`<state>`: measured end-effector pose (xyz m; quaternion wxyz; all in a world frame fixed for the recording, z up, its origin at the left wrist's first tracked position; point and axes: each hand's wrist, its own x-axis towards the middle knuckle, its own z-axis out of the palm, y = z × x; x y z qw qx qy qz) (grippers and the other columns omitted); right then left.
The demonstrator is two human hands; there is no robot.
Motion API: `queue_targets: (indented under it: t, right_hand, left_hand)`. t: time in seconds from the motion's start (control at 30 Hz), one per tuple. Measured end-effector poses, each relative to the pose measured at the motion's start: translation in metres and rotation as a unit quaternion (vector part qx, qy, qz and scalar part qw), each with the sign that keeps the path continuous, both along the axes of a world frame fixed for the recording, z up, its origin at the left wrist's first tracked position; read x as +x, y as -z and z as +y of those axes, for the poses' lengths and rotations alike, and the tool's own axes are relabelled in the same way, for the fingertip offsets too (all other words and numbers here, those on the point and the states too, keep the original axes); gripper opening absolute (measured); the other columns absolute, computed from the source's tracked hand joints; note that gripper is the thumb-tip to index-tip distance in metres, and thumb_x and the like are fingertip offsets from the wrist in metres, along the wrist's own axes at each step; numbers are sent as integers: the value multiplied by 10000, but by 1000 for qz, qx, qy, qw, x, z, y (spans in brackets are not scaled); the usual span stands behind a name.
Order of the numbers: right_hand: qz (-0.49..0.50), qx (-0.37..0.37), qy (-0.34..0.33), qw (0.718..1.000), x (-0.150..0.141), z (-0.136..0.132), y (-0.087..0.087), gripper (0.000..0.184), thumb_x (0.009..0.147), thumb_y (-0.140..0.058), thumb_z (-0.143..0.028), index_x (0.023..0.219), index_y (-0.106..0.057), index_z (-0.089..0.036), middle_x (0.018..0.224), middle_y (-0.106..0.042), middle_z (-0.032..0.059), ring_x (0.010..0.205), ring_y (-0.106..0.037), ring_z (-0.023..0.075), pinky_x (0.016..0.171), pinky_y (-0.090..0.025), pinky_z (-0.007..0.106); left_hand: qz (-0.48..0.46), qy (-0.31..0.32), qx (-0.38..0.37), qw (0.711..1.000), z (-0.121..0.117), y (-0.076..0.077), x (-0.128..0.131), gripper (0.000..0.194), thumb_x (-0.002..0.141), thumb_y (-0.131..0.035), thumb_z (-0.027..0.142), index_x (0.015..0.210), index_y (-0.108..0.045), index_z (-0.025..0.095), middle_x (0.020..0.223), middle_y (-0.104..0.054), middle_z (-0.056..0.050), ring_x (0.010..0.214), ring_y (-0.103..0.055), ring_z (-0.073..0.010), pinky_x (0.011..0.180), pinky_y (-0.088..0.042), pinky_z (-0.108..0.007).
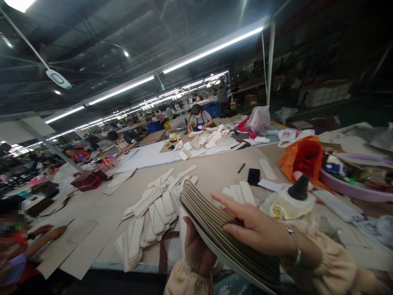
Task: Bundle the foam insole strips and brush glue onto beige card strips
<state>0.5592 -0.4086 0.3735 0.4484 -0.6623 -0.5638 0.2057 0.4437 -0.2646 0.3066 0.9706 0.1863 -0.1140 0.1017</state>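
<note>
A thick fanned stack of flat grey-edged pieces (pixel 215 225) is held up in front of me above the table's near edge. My left hand (pixel 196 250) grips it from underneath, fingers wrapped round the lower edge. My right hand (pixel 254 227) lies on top of the stack, fingers stretched along the pieces and pressing them, a bracelet on the wrist. Below and to the left, several white elongated cut pieces (pixel 153 213) lie in overlapping heaps on the brown table (pixel 221 168).
A white glue bottle with a black cap (pixel 296 198) stands at my right, beside an orange bag (pixel 302 157) and a pink basin (pixel 353 184). A black phone (pixel 253 176) lies mid-table. Another person's hands (pixel 46 233) work at the left; other people sit farther back.
</note>
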Motion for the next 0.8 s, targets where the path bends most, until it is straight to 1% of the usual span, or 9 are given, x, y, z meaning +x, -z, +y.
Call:
queue_targets:
  t: [0.1, 0.27, 0.37, 0.47, 0.57, 0.63, 0.7, 0.8]
  right_hand:
    - [-2, -5, 1, 1000, 5, 3, 3, 683, 870, -494, -214, 1491, -211, -175, 1201, -639, 72, 1016, -619, 217, 809, -477, 294]
    - [5, -6, -1, 1000, 12, 5, 9, 687, 875, -503, -224, 1492, -204, -177, 1160, -660, 59, 974, -628, 201, 848, -456, 301]
    - [14, -4, -7, 1000, 17, 7, 10, 679, 875, -505, -207, 1487, -214, -173, 1116, -676, 52, 937, -629, 182, 831, -449, 283]
    - [25, -4, -19, 1000, 20, 8, 12, 697, 874, -500, -185, 1494, -181, -192, 1010, -691, 24, 820, -625, 157, 770, -448, 267]
    - [31, -8, -19, 999, 23, 10, 13, 711, 873, -496, -178, 1498, -159, -202, 877, -676, -4, 747, -603, 151, 727, -443, 264]
    - [32, -10, -19, 999, 25, 10, 13, 711, 871, -495, -177, 1498, -160, -200, 826, -659, -13, 720, -593, 150, 707, -441, 263]
    - [33, -9, -24, 999, 27, 11, 13, 718, 867, -493, -168, 1499, -154, -200, 820, -656, -17, 715, -594, 150, 695, -442, 261]
    - [36, -5, -30, 999, 30, 12, 14, 727, 864, -496, -163, 1500, -148, -217, 824, -661, -22, 749, -610, 157, 725, -454, 268]
  left_hand:
    - [13, -6, 3, 1000, 1, 0, 3, 458, 962, -321, 454, 1168, -656, 219, 1252, -613, 12, 1180, -559, -126, 1135, -237, -243]
    - [38, -13, 15, 999, 3, 3, 9, 485, 960, -292, 475, 1140, -674, 237, 1236, -628, 1, 1181, -560, -137, 1146, -220, -264]
    - [50, -14, 27, 998, 3, 5, 12, 500, 953, -288, 497, 1131, -681, 244, 1235, -630, -8, 1186, -558, -151, 1156, -197, -283]
    - [38, -9, 26, 999, 4, 7, 16, 518, 955, -269, 500, 1155, -667, 236, 1254, -617, -9, 1200, -545, -145, 1156, -184, -264]
    - [12, 0, 19, 1000, 4, 9, 19, 553, 965, -211, 489, 1201, -635, 223, 1285, -593, -7, 1230, -517, -137, 1153, -181, -248]
    - [-2, 7, 15, 1000, 5, 9, 20, 593, 967, -157, 490, 1223, -618, 218, 1299, -583, -7, 1249, -498, -136, 1153, -180, -249]
    - [-13, 15, 15, 1000, 5, 9, 21, 643, 964, -98, 493, 1236, -608, 212, 1308, -577, -14, 1259, -488, -138, 1157, -172, -259]
    - [-25, 17, 17, 999, 4, 7, 22, 710, 954, -19, 492, 1252, -595, 201, 1320, -565, -27, 1271, -476, -144, 1166, -144, -280]
